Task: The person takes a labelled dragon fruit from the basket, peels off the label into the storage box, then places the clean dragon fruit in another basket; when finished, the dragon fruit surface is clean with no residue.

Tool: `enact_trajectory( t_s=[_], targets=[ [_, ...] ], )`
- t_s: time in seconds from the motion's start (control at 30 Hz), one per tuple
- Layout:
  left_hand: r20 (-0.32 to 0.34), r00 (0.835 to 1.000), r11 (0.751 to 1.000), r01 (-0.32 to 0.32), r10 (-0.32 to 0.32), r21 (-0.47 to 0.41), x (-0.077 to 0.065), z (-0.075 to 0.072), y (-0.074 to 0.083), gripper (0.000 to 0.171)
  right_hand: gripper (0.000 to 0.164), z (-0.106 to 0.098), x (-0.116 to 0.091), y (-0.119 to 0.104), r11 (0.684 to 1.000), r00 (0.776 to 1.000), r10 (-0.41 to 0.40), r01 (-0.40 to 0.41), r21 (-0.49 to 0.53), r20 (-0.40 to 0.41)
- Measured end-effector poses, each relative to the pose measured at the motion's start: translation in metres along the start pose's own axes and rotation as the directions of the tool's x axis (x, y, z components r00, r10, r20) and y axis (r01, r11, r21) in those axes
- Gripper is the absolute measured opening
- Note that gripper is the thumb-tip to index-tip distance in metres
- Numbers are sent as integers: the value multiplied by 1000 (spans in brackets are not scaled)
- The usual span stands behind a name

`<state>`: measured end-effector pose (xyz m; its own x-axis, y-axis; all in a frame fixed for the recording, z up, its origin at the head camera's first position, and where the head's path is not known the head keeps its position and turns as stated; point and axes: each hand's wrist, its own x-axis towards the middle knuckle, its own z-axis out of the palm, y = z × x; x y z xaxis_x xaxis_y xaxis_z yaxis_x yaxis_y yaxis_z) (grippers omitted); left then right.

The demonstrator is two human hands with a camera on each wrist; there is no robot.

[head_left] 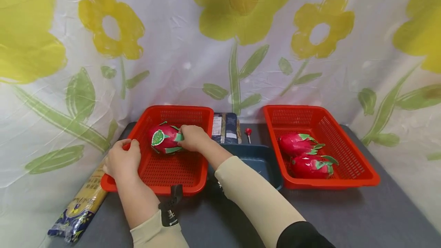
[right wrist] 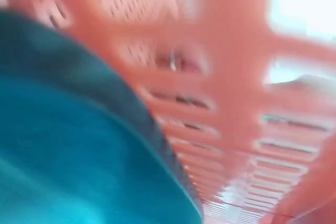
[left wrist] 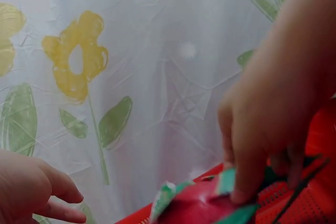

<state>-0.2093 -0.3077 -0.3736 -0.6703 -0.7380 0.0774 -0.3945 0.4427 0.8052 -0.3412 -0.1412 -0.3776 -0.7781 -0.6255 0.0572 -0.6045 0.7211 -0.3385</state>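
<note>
In the left red basket (head_left: 151, 181), a dragon fruit (head_left: 167, 137) with a green-and-white label lies on its side. My right hand (head_left: 195, 138) pinches it at its leafy end; in the left wrist view, thumb and fingers are around the green tips of the fruit (left wrist: 197, 203). Over the basket's left rim is my left hand (head_left: 124, 160), its fingers loosely bent, thumb and finger apart, with nothing between them. Two more dragon fruits, one (head_left: 297, 144) behind another (head_left: 311, 167), lie together in the right red basket (head_left: 351, 175).
A blue tray (head_left: 253, 150) stands between the baskets, partly under my right forearm. Behind it lie dark printed packets (head_left: 225, 127) and a red lollipop (head_left: 248, 131). A long golden package (head_left: 82, 204) lies left of the left basket. A flowered curtain (head_left: 165, 68) hangs behind.
</note>
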Motion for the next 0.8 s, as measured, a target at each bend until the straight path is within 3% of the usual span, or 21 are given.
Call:
enact_trajectory(
  t_s=[0.3, 0.53, 0.67, 0.8],
  targets=[
    [10, 1000, 1000, -7, 7, -18, -2, -1, -4, 49, 31, -42, -49, -10, 973, 981, -122, 148, 179, -148],
    [21, 999, 1000, -25, 26, -10, 17, -2, -7, 52, 25, -89, -99, -1, 914, 953, -105, 205, 350, -285],
    [21, 1000, 1000, -9, 9, -14, 24, -12, -15, 54, 28, -109, -138, 7, 885, 945, -105, 230, 404, -309],
    [21, 1000, 1000, -5, 6, -26, 28, -19, -19, 55, 31, -118, -179, 22, 879, 960, -86, 199, 434, -266]
  ],
)
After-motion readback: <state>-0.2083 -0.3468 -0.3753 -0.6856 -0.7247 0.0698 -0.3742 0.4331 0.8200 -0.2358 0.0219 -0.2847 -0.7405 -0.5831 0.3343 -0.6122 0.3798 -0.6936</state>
